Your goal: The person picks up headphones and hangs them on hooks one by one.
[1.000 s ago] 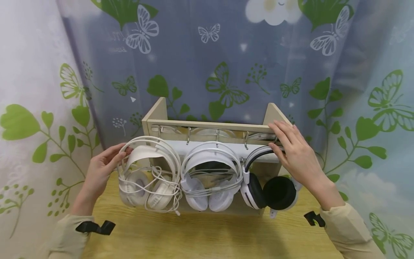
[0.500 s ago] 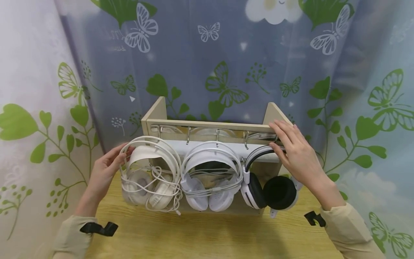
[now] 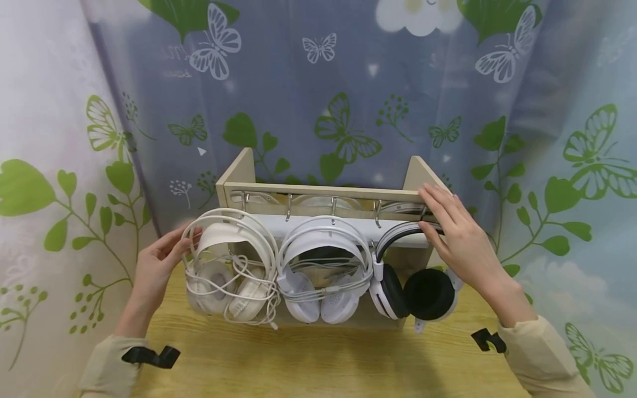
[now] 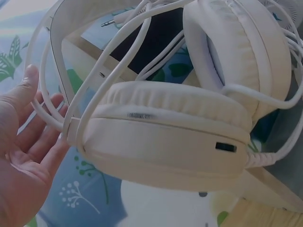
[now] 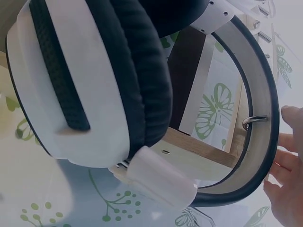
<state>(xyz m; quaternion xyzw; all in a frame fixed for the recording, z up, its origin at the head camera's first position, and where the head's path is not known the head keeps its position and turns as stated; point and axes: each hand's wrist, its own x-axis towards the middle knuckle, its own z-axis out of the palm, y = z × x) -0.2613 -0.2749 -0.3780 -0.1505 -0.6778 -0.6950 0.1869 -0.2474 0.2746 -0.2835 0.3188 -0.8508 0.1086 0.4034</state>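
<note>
White headphones (image 3: 249, 298) with a loose white cable hang at the rack's left end. My left hand (image 3: 156, 271) holds their thin outer band between thumb and fingers; in the left wrist view the hand (image 4: 28, 156) is beside the near ear cup (image 4: 165, 137). White headphones (image 3: 306, 298) with a bundled cable hang in the middle. Black-and-white headphones (image 3: 388, 293) hang at the right on a metal hook (image 5: 255, 120). My right hand (image 3: 460, 240) rests with extended fingers on the rack's right end, its thumb beside the black-and-white headband.
The pale wooden rack (image 3: 318, 192) has upright side panels and several metal hooks (image 3: 289, 207) along its front. It stands on a yellow wood-grain table (image 3: 308, 365). Patterned curtains (image 3: 298, 83) hang behind and on both sides.
My left hand shifts slightly right, and the left headphones' outer cup moves a little inward with it. The right hand stays at the rack's end, with only a slight shift.
</note>
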